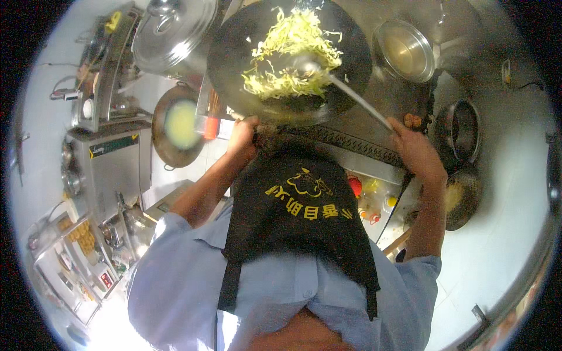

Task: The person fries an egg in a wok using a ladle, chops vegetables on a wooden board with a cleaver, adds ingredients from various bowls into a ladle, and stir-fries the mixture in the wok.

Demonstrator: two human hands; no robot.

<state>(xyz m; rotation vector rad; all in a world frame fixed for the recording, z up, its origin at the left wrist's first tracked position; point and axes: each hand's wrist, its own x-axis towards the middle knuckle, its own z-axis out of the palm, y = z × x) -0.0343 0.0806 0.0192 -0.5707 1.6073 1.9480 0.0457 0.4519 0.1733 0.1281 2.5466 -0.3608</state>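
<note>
A large dark wok (228,57) sits on the stove in front of me. Shredded pale-green vegetable, likely cabbage (294,35), lies in it in a loose heap. My right hand (415,149) grips the long handle of a metal ladle (360,101), whose blurred bowl rests among the shreds. At the wok's near left edge, my left hand (241,135) is closed on what seems to be the wok handle. The grip itself is partly hidden by the hand and a dark, cloth-like patch.
Left stand a shiny metal lid (173,37), a second wok (160,131) holding pale yellow liquid, and a red container (211,127) with sticks. Right are a steel pot (428,70) with liquid and a black pot (476,131). Several bottles (375,217) stand below the stove edge.
</note>
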